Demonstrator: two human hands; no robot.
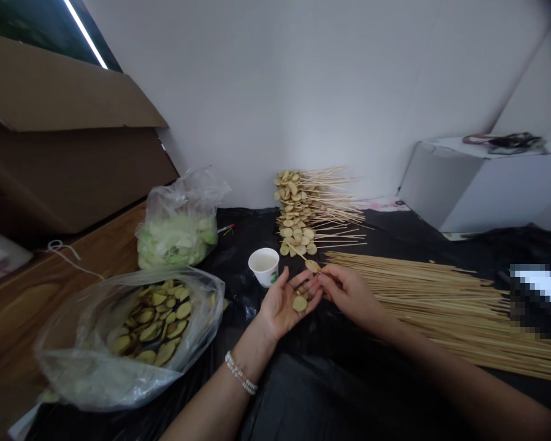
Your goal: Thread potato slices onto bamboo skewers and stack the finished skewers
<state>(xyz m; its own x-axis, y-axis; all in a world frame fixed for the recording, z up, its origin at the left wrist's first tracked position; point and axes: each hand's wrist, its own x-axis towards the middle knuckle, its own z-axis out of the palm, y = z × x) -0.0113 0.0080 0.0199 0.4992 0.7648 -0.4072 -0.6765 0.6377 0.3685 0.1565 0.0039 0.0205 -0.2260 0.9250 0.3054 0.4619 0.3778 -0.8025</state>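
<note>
My left hand (279, 306) is palm up and cupped, with a round potato slice (300, 304) resting on its fingers. More of what lies in that palm is partly hidden. The right hand (344, 291) is closed in a pinch just beside the left fingertips. From the pinch a thin wooden skewer (298, 251) slants up and left, with a potato slice (312, 266) on it. Beyond the hands lies a stack of skewered potato slices (296, 211), their sticks pointing right. Close to my left hand stands a white paper cup (263, 263).
An open plastic bag (197, 349) of potato slices lies at left, with a tied bag of pale green vegetables (178, 239) behind it. Loose skewers (440, 306) spread out at right on black plastic sheeting (303, 392). A cardboard box (73, 165) and a white box (463, 184) flank the wall.
</note>
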